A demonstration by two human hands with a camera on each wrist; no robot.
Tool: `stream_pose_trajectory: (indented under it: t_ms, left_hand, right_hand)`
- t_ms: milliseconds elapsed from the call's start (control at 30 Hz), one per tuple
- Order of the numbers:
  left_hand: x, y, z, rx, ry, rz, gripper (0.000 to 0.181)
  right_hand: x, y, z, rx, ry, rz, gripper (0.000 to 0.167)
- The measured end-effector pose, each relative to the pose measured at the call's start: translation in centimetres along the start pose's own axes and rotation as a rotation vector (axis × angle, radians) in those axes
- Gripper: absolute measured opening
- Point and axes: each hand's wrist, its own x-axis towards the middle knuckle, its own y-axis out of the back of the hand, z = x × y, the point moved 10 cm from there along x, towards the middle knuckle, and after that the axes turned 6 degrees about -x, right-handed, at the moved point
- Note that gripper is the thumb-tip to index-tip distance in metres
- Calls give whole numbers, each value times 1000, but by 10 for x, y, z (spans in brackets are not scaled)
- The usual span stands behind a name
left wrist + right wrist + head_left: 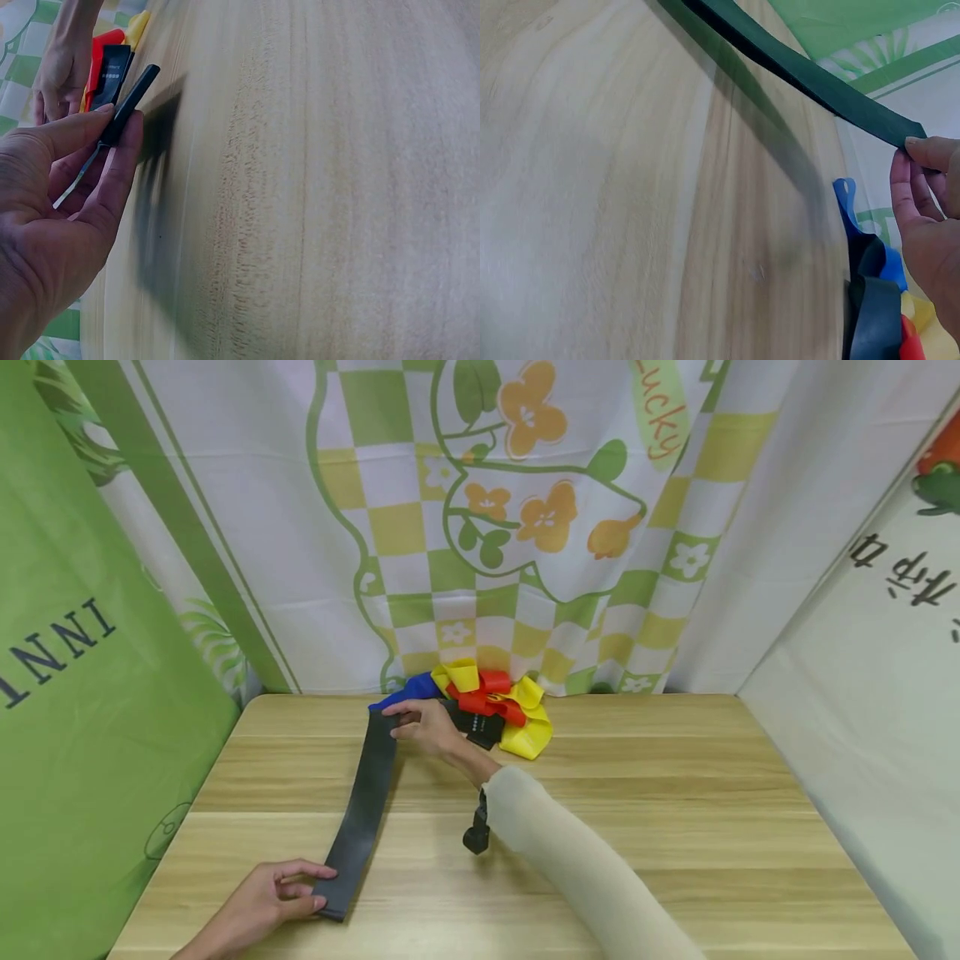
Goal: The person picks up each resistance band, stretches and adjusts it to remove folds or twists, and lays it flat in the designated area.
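A long dark grey, nearly black resistance band (pixel 365 810) stretches lengthwise between both hands, over the left half of the table. My left hand (pixel 262 897) pinches its near end between thumb and fingers; in the left wrist view the band's end (pixel 131 105) appears edge-on, raised above the wood. At the far end, my right hand (pixel 431 731) grips the band with thumb and fingertips. The right wrist view has this band (pixel 810 79) held above the tabletop, casting a shadow. Beside the right hand lie loose bands: blue (pixel 408 691), yellow (pixel 528 735), red (pixel 487 697) and black with printing (pixel 486 729).
The wooden table (pixel 637 827) extends to the right of the hands. Behind its far edge hangs a patterned curtain (pixel 525 602), with a green cloth (pixel 90 735) on the left and a white one (pixel 862 693) on the right. A black strapped device (pixel 477 831) hangs at the right wrist.
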Motion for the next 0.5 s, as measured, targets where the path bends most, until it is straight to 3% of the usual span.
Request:
stream_pose_trajectory:
  t_ms: [300, 500]
  left_hand:
    - [-1, 0, -4, 6, -25, -5, 44]
    - [-3, 0, -8, 22, -8, -6, 43]
  right_hand:
    - [2, -25, 3, -22, -13, -51, 43]
    - [-1, -36, 8, -22, -38, -65, 46]
